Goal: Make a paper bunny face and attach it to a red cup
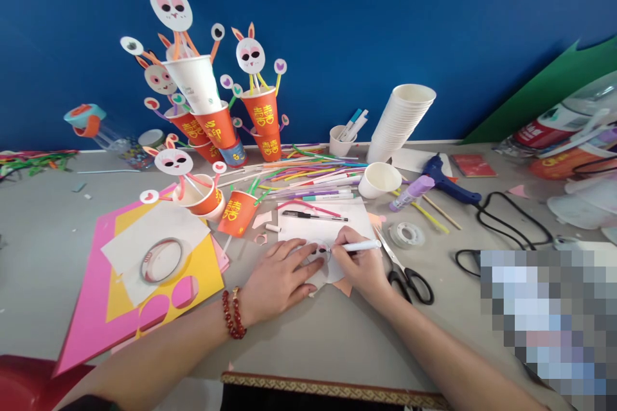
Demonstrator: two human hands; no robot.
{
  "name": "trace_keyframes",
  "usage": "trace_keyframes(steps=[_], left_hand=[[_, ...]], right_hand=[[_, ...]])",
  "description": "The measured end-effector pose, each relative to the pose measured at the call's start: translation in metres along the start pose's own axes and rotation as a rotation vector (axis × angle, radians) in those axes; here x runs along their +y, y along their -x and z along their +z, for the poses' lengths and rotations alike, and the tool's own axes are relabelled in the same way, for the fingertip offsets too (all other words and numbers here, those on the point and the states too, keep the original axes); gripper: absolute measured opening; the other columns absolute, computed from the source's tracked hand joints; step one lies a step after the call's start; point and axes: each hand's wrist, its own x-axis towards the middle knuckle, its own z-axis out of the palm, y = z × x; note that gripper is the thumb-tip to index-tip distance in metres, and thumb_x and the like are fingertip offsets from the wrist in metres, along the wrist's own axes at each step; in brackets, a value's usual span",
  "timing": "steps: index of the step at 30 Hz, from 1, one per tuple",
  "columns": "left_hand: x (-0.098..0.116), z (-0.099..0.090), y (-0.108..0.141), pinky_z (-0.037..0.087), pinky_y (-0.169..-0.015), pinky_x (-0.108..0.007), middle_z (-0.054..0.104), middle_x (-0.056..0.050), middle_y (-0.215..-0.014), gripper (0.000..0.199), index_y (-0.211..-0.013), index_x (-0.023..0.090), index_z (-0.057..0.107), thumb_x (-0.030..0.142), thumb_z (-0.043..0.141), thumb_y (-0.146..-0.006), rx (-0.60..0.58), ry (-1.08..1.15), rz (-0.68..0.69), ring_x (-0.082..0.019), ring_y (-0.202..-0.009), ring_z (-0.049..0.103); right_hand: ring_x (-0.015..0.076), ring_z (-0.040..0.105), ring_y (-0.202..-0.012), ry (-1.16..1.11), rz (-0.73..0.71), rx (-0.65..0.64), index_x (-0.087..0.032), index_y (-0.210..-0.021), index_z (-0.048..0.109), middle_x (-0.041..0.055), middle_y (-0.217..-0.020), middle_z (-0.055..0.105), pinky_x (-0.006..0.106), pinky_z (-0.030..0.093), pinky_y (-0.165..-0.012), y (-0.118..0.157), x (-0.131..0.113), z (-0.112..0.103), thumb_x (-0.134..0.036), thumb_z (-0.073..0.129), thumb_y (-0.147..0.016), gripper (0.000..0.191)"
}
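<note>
A round white paper piece (319, 270) with dark eye shapes drawn on it lies near the front middle of the table, over a white sheet (354, 221). Spread flat, my left hand (279, 278) presses on the round piece with its fingers apart. My right hand (359, 263) is closed around a white marker (362, 245), its tip end at the right side of the drawn face. Part of the drawing is hidden by my fingers. Above the hands a black pen (313, 216) rests on the white sheet. Black-handled scissors (409, 279) lie just right of my right hand.
Paper cups with rabbit faces (171, 6) stand at the back left. Pink and yellow sheets (89, 289) with a tape roll (162, 261) lie left. A cup stack (401, 122), glue stick (412, 193), clear tape (407, 234) and blue glue gun (448, 180) are at the right.
</note>
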Motion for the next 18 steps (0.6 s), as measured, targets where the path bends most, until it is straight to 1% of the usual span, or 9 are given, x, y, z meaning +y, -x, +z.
trace_keyframes(steps=[4, 7, 14, 18], left_hand=[[0.0004, -0.0009, -0.0005, 0.038, -0.105, -0.046, 0.047, -0.006, -0.146, 0.046, -0.14, 0.026, 0.047, 0.041, 0.05, -0.097, -0.001, 0.008, 0.003, -0.029, -0.132, 0.039], [0.0006, -0.0012, -0.0005, 0.038, -0.105, -0.047, 0.046, -0.006, -0.147, 0.046, -0.141, 0.026, 0.047, 0.041, 0.049, -0.097, -0.015, 0.016, -0.002, -0.029, -0.132, 0.038], [-0.0003, -0.0004, 0.0001, 0.037, -0.106, -0.048, 0.045, -0.007, -0.148, 0.047, -0.141, 0.026, 0.046, 0.04, 0.05, -0.097, -0.023, 0.023, 0.003, -0.03, -0.133, 0.037], [-0.0004, -0.0006, -0.0001, 0.037, -0.106, -0.048, 0.045, -0.007, -0.147, 0.047, -0.141, 0.025, 0.046, 0.04, 0.05, -0.097, -0.029, 0.03, 0.0, -0.029, -0.134, 0.036]], right_hand=[[0.0118, 0.037, -0.053, -0.068, -0.023, 0.037, -0.022, -0.064, 0.045, -0.0057, -0.057, 0.04, 0.024, 0.029, -0.05, -0.0007, 0.0008, 0.0, -0.015, 0.05, -0.08, 0.018], [0.0121, 0.038, -0.054, -0.07, -0.022, 0.059, -0.021, -0.065, 0.047, -0.0054, -0.058, 0.042, 0.024, 0.03, -0.051, -0.0012, 0.0006, -0.0004, -0.015, 0.05, -0.079, 0.016], [0.011, 0.037, -0.05, 0.01, 0.034, 0.0, -0.022, -0.064, 0.046, -0.0062, -0.054, 0.041, 0.023, 0.028, -0.048, 0.0005, -0.0015, -0.0005, -0.016, 0.052, -0.079, 0.017], [0.0114, 0.037, -0.051, -0.035, 0.001, 0.013, -0.022, -0.063, 0.045, -0.0061, -0.055, 0.041, 0.024, 0.028, -0.048, 0.0003, 0.0, -0.0007, -0.015, 0.052, -0.079, 0.018]])
